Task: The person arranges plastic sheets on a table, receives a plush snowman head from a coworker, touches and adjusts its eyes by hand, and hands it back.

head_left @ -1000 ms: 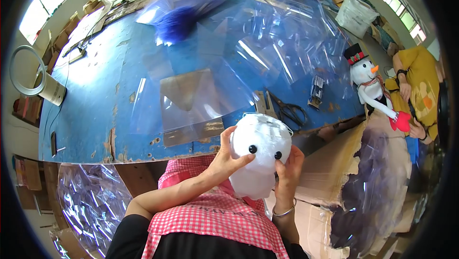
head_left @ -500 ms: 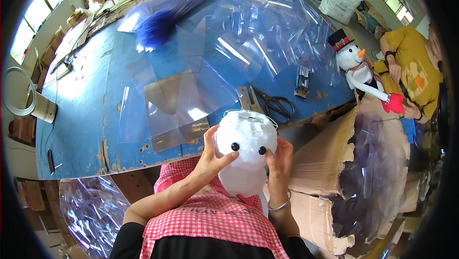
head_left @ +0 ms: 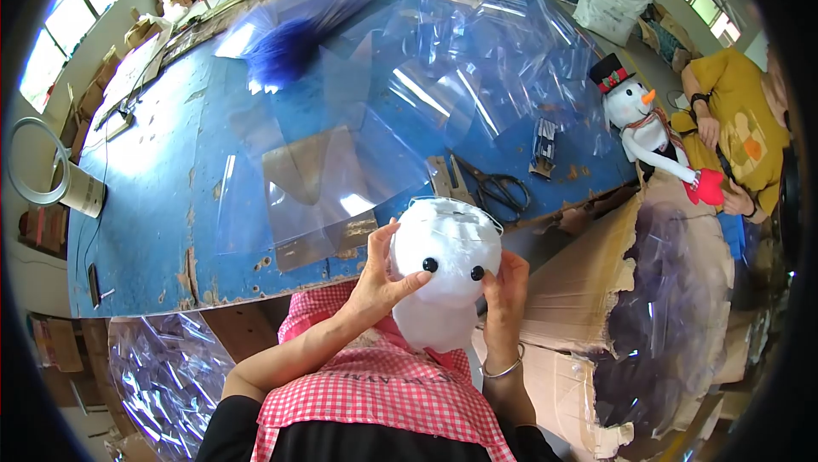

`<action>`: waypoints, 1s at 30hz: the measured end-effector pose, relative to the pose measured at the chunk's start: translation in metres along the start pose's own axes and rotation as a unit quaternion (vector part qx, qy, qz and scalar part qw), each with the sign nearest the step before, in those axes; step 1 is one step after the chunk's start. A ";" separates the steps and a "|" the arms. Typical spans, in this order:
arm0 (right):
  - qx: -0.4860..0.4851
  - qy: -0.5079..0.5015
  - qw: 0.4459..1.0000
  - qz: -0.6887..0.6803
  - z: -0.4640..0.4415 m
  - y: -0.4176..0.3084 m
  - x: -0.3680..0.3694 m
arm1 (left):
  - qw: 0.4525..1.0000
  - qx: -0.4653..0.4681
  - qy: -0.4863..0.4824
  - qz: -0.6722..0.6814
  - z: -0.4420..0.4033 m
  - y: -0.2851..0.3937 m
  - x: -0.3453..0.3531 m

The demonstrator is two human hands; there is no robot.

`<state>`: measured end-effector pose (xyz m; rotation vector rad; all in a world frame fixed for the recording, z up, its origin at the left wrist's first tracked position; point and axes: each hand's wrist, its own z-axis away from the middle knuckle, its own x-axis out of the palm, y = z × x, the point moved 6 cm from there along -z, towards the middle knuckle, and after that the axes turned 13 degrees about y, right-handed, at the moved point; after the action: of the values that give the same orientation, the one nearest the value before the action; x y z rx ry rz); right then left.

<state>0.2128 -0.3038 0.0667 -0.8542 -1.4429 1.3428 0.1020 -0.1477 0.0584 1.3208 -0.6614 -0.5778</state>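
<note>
A white plush snowman head with two round black eyes is held upright at the table's front edge, above my lap. My left hand grips its left side, the thumb pressed beside one eye. On the other side my right hand clasps it, thumb just by the second eye. A thin clear band or wire loops over the top of the head; I cannot make out which. The rounded white lower part hangs between my wrists. Just beyond lie black-handled scissors and a stapler-like metal tool.
Clear plastic sheets cover much of the blue table. A small box lies near the right edge. Cardboard boxes of plastic scraps flank me. At right, a person in a yellow shirt holds a finished-looking snowman.
The view has shifted slightly. The snowman head sits a little further right and down in the picture, still between both my hands with the same grip.
</note>
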 end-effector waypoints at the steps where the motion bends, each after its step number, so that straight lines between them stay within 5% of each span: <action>1: 0.003 0.001 1.000 -0.001 0.000 0.000 0.000 | 1.000 0.002 0.003 -0.005 0.001 0.000 0.000; 15: -0.034 0.016 0.999 0.017 0.004 -0.010 0.002 | 0.999 -0.028 0.010 0.041 0.002 -0.004 -0.004; 18: -0.215 0.076 0.952 0.206 0.013 -0.026 -0.003 | 0.999 -0.024 0.011 0.043 0.003 0.003 -0.002; 21: -0.423 0.075 0.824 0.369 0.031 -0.045 0.004 | 0.998 -0.042 0.015 0.050 0.004 0.005 0.000; 30: -0.398 0.065 0.853 0.331 0.026 -0.042 0.007 | 0.998 -0.040 0.009 0.038 0.006 0.009 0.003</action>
<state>0.1903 -0.3122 0.1106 -2.0982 -1.6782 1.0743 0.0999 -0.1521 0.0687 1.2198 -0.6651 -0.5255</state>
